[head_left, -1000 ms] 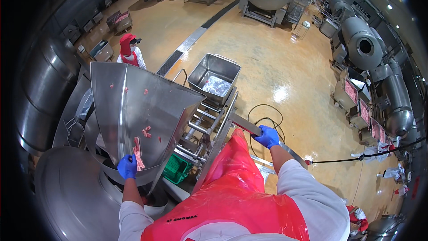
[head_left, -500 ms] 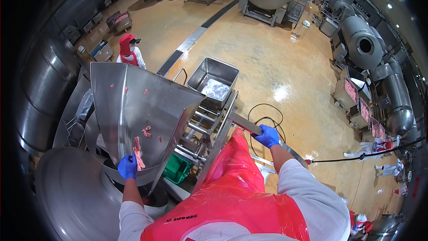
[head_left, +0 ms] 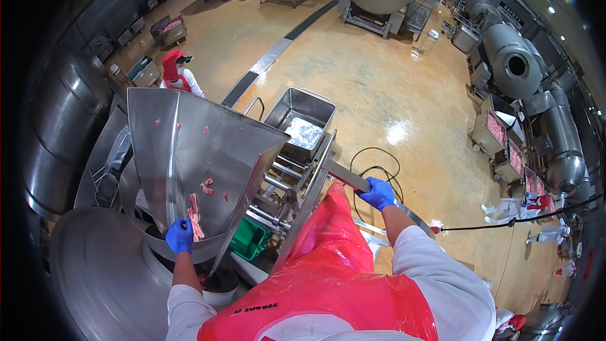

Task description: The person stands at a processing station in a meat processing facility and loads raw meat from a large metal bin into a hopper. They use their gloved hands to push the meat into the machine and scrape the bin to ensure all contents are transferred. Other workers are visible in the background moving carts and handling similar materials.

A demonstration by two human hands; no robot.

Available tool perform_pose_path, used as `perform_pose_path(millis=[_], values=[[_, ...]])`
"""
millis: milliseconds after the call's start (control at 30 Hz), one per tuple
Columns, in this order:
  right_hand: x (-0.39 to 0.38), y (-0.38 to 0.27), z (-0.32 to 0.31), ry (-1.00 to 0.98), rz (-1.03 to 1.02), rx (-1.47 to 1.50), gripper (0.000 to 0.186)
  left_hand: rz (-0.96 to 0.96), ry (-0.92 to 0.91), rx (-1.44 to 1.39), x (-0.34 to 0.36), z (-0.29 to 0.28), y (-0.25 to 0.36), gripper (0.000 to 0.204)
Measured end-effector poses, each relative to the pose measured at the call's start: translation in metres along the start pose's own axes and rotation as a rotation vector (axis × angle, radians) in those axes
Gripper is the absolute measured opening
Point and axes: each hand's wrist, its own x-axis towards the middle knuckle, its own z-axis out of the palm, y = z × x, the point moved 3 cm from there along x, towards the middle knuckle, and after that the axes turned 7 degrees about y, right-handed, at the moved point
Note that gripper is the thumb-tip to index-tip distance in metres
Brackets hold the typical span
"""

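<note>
My left hand (head_left: pixel 180 235), in a blue glove, has its fingers curled at the lower rim of a large stainless steel chute (head_left: pixel 211 132). Right beside those fingers, a pale pink strip of meat (head_left: pixel 194 218) lies on the chute's sloping wall. Smaller meat scraps (head_left: pixel 206 185) cling higher up the same metal. What the palm and fingertips touch is partly hidden. My right hand (head_left: pixel 377 194), also blue-gloved, is wrapped round a flat metal rail (head_left: pixel 346 175) to the right of my red apron (head_left: pixel 328 284).
Beyond the chute, a steel tub (head_left: pixel 305 127) sits on a metal frame (head_left: pixel 278 183). Below are a green basket (head_left: pixel 250 239) and a big steel drum (head_left: pixel 104 271). A co-worker (head_left: pixel 180 72) stands behind the chute. A hose (head_left: pixel 399 170) loops on the floor; meat carts (head_left: pixel 491 129) line the right.
The steel tub has shifted slightly left and down. The co-worker behind the chute has moved a little left, and people at far right have moved. Both my hands stay almost where they were.
</note>
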Motion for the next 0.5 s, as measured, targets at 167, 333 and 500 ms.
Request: perform_pose_path(millis=[167, 333, 500], values=[[0.0008, -0.0008, -0.0024, 0.015, -0.014, 0.006, 0.052, 0.005, 0.003, -0.002, 0.0005, 0.0, 0.0021, 0.032], [0.0018, 0.0005, -0.0026, 0.006, -0.007, 0.013, 0.052, 0.0, 0.003, 0.006, 0.0003, -0.001, 0.0036, 0.032], [0.0047, 0.0012, -0.0065, 0.017, -0.014, 0.015, 0.052, -0.001, -0.003, -0.002, 0.0032, -0.0061, 0.0079, 0.033]])
